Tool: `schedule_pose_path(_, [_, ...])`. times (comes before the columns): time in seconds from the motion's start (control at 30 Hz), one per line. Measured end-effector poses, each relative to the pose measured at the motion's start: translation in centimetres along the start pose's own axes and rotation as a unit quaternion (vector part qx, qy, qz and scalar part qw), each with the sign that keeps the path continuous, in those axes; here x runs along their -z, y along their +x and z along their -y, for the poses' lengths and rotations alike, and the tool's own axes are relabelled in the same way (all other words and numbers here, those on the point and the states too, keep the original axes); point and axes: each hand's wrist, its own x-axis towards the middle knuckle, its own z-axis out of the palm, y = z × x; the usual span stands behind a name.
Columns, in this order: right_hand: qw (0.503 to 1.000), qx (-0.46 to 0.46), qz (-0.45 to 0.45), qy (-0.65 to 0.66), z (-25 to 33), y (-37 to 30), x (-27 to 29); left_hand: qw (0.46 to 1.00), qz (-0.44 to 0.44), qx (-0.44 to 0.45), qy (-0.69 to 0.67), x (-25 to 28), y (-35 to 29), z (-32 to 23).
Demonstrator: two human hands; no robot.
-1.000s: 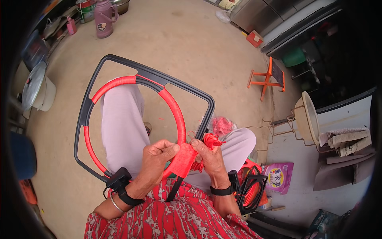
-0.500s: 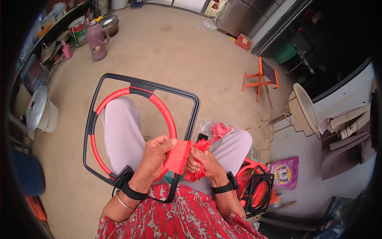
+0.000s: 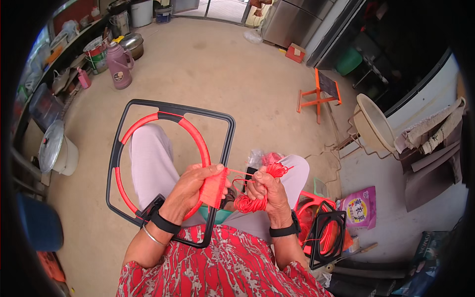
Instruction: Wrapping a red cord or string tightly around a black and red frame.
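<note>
A black plastic frame (image 3: 231,133) with a round inner ring (image 3: 194,134) lies tilted across my lap. Red cord is wound tightly round much of that ring. My left hand (image 3: 187,188) is closed on the ring's right side, thumb on top, where a wide red band of cord (image 3: 213,188) stands out between hand and frame edge. To its right, my right hand (image 3: 271,190) grips a loose bundle of red cord (image 3: 251,204), its loops sticking out above and below the fist. One taut strand (image 3: 240,172) runs from the band to my right hand.
At my right stand more black and red frames (image 3: 326,232) beside a purple package (image 3: 358,208). An orange folding stool (image 3: 319,94) and a beige basin (image 3: 373,121) are farther right. A purple thermos (image 3: 118,69) and a lidded white bucket (image 3: 67,153) stand to the left.
My right hand has drawn away to the right with the cord bundle, and a strand now stretches between the hands. The frame has shifted slightly left and down in view.
</note>
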Motion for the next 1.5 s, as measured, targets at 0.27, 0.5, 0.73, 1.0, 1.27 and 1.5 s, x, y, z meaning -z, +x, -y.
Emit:
schedule_pose_path(0.27, [0.999, 0.000, -0.026, -0.042, -1.0, 2.3, -0.9, 0.997, -0.063, -0.050, -0.013, 1.9, 1.9, -0.3])
schedule_pose_path(0.5, [0.998, -0.051, -0.038, -0.021, -3.1, 2.7, 1.4, 0.994, -0.094, -0.034, -0.032, 2.8, 0.5, 1.5])
schedule_pose_path(0.73, [0.999, -0.041, 0.005, 0.000, -2.9, 2.1, 0.9, 0.995, -0.086, -0.038, -0.016, 3.1, 0.6, 1.4])
schedule_pose_path(1.0, [0.965, -0.148, -0.082, -0.200, 0.3, 1.4, 3.5, 0.997, -0.034, -0.058, -0.038, 3.0, 0.0, 1.1])
schedule_pose_path(1.27, [0.991, -0.061, -0.115, 0.004, 5.6, -1.2, 8.3, 0.974, 0.043, -0.036, -0.219, 4.6, 0.5, 2.3])
schedule_pose_path(1.5, [0.947, 0.229, -0.014, 0.224, 9.9, -4.9, 8.4, 0.979, 0.024, -0.080, -0.184, 3.6, -0.1, 1.8])
